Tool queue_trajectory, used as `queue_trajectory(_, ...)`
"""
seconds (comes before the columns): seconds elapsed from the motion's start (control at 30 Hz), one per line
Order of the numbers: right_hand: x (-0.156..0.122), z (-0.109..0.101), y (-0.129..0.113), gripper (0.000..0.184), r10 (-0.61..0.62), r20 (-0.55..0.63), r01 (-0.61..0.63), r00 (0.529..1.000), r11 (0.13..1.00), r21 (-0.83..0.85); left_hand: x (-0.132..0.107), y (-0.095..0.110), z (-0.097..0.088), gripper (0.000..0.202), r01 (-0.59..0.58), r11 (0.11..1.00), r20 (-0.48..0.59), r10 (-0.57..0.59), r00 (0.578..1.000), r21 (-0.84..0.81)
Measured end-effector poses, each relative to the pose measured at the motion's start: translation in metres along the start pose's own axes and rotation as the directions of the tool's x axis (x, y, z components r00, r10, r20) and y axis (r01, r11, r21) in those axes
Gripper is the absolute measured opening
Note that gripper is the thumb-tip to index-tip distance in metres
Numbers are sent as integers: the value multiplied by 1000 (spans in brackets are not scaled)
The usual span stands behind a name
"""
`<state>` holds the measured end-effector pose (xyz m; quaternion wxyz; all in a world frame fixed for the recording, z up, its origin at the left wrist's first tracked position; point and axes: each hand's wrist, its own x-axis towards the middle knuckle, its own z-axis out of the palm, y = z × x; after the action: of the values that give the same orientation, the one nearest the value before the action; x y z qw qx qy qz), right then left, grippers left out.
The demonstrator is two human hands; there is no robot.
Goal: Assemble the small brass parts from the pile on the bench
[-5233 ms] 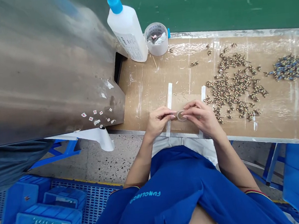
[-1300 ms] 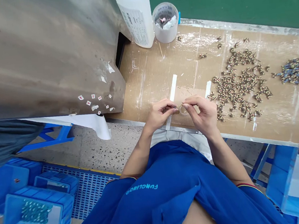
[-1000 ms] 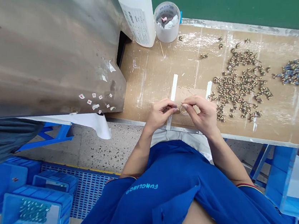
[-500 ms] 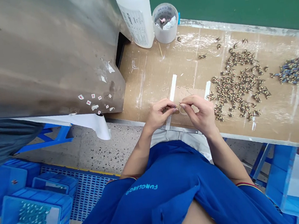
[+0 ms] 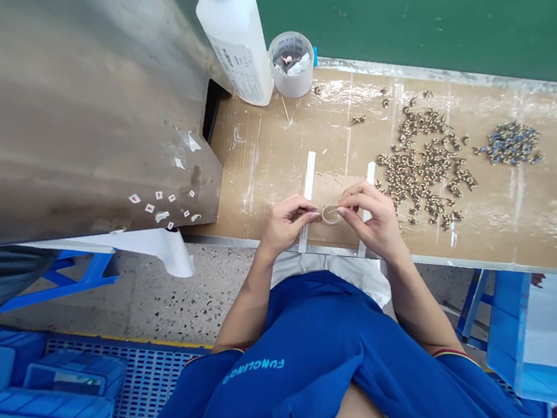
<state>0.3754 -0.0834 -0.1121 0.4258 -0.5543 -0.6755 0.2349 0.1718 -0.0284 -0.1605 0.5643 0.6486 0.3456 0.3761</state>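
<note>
Head view: left hand [image 5: 287,223] and right hand [image 5: 367,215] close together over the cardboard-covered surface [image 5: 526,221], forearms drawn in, probably for steadiness on such fine work. Left grip pinched shut against one side of a small wire ring [image 5: 330,214], right grip clenched on its other edge, the ring between both hands, just above the cardboard. Brass-coloured coils [image 5: 418,173] heaped just right of the right hand, within easy reach; bluish coils [image 5: 510,144] well apart, seemingly sorted by kind. White squeeze bottle [image 5: 234,46] and tissue-stuffed plastic cup [image 5: 292,64] at the far edge, likely out of the way.
</note>
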Motion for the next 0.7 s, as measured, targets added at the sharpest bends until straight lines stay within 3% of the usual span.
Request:
queue_trajectory(0.17, -12, 2, 1, 14, -11, 104, 10, 995, 1000, 5, 0, 1, 0, 24, 0, 1000, -26, 0, 1000, -2)
queue_trajectory(0.27, -2, -11, 6, 20, -12, 72, 12, 997, 1000, -8, 1, 1, 0, 24, 5, 1000, -43, -5, 999, -3)
queue_trajectory(0.43, 68, -40, 57, 12, 44, -60, -55, 997, 978, -202, 2, 1, 2, 27, 29, 999, -69, -31, 997, -32)
queue_trajectory(0.57, 125, -38, 103, 11, 124, -54, -135, 991, 918, -372, 1, 3, 2, 27, 62, 996, -90, -67, 994, -62)
queue_trajectory(0.7, 147, -27, 107, 11, 194, -12, -183, 981, 902, -391, 12, 10, -7, 32, 111, 992, -134, -119, 984, -65)
